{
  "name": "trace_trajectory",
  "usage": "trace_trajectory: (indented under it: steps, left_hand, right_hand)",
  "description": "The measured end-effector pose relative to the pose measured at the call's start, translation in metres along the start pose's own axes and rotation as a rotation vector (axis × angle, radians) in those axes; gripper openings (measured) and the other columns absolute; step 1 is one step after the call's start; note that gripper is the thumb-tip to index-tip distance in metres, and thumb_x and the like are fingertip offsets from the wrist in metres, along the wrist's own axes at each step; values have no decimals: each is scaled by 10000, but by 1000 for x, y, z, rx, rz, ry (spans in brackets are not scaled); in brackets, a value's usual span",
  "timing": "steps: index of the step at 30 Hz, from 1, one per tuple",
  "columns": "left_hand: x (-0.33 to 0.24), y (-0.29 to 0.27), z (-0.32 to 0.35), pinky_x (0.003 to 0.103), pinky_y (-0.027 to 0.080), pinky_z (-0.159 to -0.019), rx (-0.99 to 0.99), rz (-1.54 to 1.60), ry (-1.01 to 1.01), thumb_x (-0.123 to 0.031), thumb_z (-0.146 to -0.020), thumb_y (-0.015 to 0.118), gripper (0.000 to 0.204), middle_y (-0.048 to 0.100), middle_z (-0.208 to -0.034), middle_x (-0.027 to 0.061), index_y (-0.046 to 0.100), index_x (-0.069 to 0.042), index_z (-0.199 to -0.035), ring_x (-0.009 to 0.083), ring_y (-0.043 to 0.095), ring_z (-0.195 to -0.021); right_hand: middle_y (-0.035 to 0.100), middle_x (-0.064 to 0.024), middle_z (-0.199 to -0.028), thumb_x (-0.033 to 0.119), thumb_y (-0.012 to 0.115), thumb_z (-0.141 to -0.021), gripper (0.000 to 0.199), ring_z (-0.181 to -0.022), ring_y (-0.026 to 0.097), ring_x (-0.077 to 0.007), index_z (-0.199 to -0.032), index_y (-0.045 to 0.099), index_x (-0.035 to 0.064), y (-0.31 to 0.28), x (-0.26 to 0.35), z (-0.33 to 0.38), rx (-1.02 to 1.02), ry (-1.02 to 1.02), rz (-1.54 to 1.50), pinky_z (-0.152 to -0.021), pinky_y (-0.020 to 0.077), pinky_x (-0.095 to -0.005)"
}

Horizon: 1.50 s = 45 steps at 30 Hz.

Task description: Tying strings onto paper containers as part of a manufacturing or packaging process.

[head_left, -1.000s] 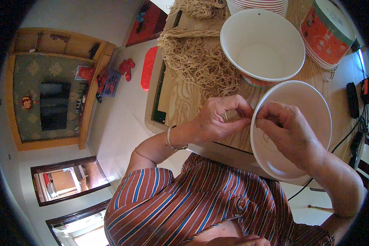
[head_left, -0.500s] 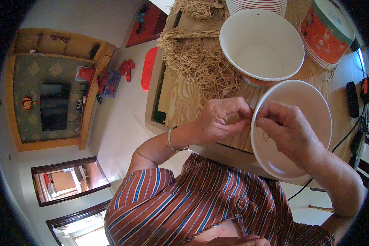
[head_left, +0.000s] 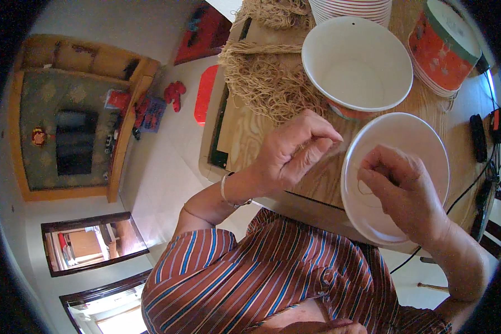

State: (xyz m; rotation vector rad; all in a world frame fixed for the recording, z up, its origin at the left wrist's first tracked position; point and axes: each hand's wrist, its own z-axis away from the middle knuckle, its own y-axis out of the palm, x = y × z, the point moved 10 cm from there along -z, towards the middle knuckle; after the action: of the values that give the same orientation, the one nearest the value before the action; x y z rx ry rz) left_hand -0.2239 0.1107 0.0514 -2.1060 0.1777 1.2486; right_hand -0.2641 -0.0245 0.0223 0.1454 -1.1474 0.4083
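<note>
A white paper bucket (head_left: 398, 125) lies tipped in front of me, its open mouth toward my body. Over that mouth my right hand (head_left: 398, 178) is closed in a pinch on a thin tan string (head_left: 363, 188), which curves down against the bucket's inner wall. Left of the rim, my left hand (head_left: 298, 149) is held up, thumb and forefinger pressed together. A bit of thin tan string shows within its curled fingers; its end is too fine to make out. Both hands are apart from the rim.
Behind stands another white bucket (head_left: 356, 67), with a small hole near its rim, before a bucket stack (head_left: 353, 10). A heap of tan strings (head_left: 273, 83) covers the table's left part. Red-and-green printed buckets (head_left: 442, 47) stand upside down at right, near black cables (head_left: 487, 161).
My hands have drawn apart: the left moved up and left off the bucket's rim, the right slightly right and down over its mouth. The tipped bucket has barely shifted.
</note>
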Motion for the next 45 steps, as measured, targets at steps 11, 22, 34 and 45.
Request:
trace_trajectory:
  steps: [11, 22, 34, 45]
  left_hand:
    - [-58, 29, -14, 380, 424, -831, 193, -281, 336, -230, -897, 600, 199, 572, -951, 117, 592, -31, -911, 297, 539, -912]
    - [-50, 28, -15, 364, 418, -799, 135, -166, 238, -28, -837, 628, 94, 535, -937, 110, 544, -26, -879, 273, 513, -892]
    - [-41, 27, -20, 323, 418, -838, 192, -48, 95, -36, -823, 675, 100, 574, -968, 74, 626, -55, -907, 226, 538, -941]
    - [-64, 31, -11, 365, 459, -824, 125, -516, 378, -60, -688, 745, 253, 611, -961, 54, 668, -63, -928, 252, 565, -941]
  right_hand:
    - [598, -49, -783, 70, 587, -902, 57, -750, 547, -75, -936, 572, 25, 7, 28, 20, -19, -290, 14, -669, 464, -250]
    - [586, -88, -743, 39, 580, -897, 62, -654, 573, -130, -944, 542, 31, -2, 27, 19, -121, -353, 139, -578, 462, -295]
    - [572, -63, -715, 19, 600, -875, 44, -631, 544, -94, -897, 564, 34, -11, 28, 21, -239, -461, 117, -556, 441, -265]
    - [575, 22, -728, 53, 636, -866, 44, -670, 501, -34, -866, 611, 17, -10, -8, 1, -105, -84, -271, -555, 407, -217]
